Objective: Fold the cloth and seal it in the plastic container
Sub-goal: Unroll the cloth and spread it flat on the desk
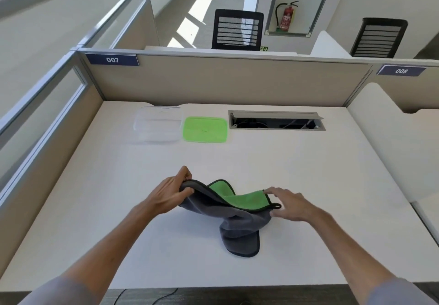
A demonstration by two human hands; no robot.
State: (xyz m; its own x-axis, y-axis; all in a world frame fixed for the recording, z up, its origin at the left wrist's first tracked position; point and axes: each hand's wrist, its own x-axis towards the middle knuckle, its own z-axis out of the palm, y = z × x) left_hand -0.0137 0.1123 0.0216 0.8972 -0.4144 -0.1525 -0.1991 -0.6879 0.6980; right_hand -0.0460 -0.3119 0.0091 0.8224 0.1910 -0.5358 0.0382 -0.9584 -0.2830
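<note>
Pinching one bunched end of the grey and green microfibre cloth with black edging (228, 212), my left hand (172, 194) lifts that end off the white counter (95, 186), thumb on top and the fingers curled out of sight beneath the fabric. My right hand (291, 203) is spread open with its fingers at the cloth's other end, beside a small black hanging loop; I cannot tell whether it grips anything. The cloth sags between my hands, green face up, and a grey lobe drapes toward me on the counter. Near the back lie the clear rectangular plastic container (158, 124), its edges hard to make out against the white surface, and just to its right the flat green plastic lid (205, 129), apart from it.
</note>
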